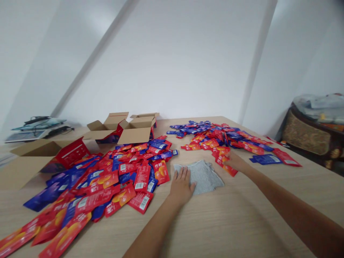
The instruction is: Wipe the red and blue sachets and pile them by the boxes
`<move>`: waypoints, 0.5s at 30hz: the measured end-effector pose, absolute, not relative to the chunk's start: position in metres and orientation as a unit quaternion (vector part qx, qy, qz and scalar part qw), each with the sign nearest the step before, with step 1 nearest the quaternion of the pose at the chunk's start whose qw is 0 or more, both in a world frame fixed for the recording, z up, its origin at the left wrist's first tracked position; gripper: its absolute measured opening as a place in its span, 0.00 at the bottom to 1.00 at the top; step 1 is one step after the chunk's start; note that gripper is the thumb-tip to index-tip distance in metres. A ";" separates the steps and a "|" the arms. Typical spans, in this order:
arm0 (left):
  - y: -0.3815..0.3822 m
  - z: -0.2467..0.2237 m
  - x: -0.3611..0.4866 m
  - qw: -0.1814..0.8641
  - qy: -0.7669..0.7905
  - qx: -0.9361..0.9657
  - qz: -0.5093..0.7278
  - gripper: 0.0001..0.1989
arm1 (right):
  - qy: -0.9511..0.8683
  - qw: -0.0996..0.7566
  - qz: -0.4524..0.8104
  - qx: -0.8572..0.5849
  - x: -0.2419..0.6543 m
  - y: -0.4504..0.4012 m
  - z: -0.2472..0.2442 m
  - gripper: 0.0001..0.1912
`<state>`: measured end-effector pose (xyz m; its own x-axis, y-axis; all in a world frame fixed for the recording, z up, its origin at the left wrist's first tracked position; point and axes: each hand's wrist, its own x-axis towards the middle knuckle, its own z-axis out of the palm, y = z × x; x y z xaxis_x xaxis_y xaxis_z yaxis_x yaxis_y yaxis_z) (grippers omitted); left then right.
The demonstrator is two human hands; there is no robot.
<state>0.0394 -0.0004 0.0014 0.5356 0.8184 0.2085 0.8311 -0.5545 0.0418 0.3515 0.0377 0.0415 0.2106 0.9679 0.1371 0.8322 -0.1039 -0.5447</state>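
A small grey cloth [202, 177] lies flat on the table in front of me, its edges uneven. My left hand [182, 184] rests on its left side with the fingers stretched out and lying flat. To the right of the cloth, my right hand [235, 162] has its fingers closed at the edge of a red packet [230, 170] with orange fruit printed on it. The fingertips are small and slightly blurred there. Beyond that hand spreads a pile of red and blue packets [215, 134].
Another large heap of red and blue packets [129, 168] covers the left side of the table [215, 222]. Behind it stand opened cardboard boxes [137, 134]. Papers and a dark cable [40, 127] lie at the far left. A patterned chair [303, 132] bearing plastic-wrapped things stands at the right.
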 end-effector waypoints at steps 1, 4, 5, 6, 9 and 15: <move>0.000 -0.002 0.040 0.033 -0.473 -0.875 -0.101 0.31 | -0.597 0.308 0.132 -0.729 0.341 0.036 0.045 0.14; -0.001 -0.007 0.043 0.042 -0.486 -0.865 -0.114 0.32 | -0.587 0.375 0.189 -0.692 0.296 0.033 0.045 0.21; -0.001 -0.008 0.044 0.046 -0.494 -0.859 -0.125 0.32 | -0.602 0.375 0.215 -0.671 0.278 0.032 0.042 0.22; 0.000 -0.009 0.045 0.051 -0.504 -0.852 -0.135 0.32 | -0.614 0.371 0.230 -0.658 0.260 0.030 0.036 0.23; 0.002 -0.011 0.045 0.053 -0.521 -0.839 -0.146 0.30 | -0.673 0.329 0.190 -0.634 0.213 0.019 0.014 0.25; 0.005 -0.015 0.045 0.049 -0.524 -0.843 -0.113 0.29 | -0.764 0.158 0.006 -0.626 0.177 -0.003 -0.011 0.25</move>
<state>0.0452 0.0052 -0.0150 0.4265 0.8719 0.2407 0.8938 -0.4471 0.0358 0.1774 -0.0033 -0.0114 -0.1673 0.9578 0.2337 0.9541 0.2170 -0.2065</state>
